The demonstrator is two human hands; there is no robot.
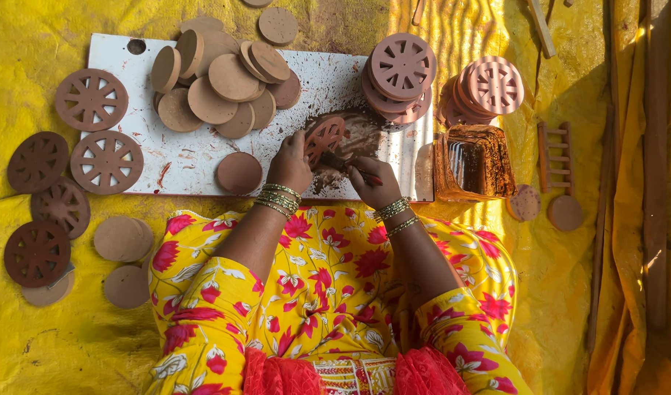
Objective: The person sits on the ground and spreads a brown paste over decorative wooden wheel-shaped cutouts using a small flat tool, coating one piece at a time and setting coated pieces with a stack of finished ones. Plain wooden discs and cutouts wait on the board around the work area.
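**Inspection: wet clay wheel disc under the tool on the white board**

The reddish-brown round clay disc with spoke-shaped cut-outs [325,137] is lying flat on the white rectangular work board [196,157], near its front edge, in a patch of dark clay crumbs. Being round, it is showing no long axis of its own; its face is pointing up at the camera and its spokes are radiating evenly.

The left hand [290,165] is pressing on the disc's near-left rim, fingers closed down on the edge. The right hand [375,183] is pinching a thin dark stick-like tool [346,164], whose long axis is running from lower right to upper left, its tip pointing into the disc.

Risks, as judged:
- The spokes are looking thin (and the clay apparently soft), so too much tool pressure could be snapping one.
- Pressing on only one rim could be letting the disc pivot or warp.
- Loose crumbs could be getting pushed into the finished cut-outs.

Surroundings: a heap of plain uncut brown clay discs [225,80] is sitting further back on the board, a stack of paler pink cut wheel discs [401,73] at its far right corner, and an orange-brown square container [476,162] just beside the board on the yellow ground sheet [72,336].
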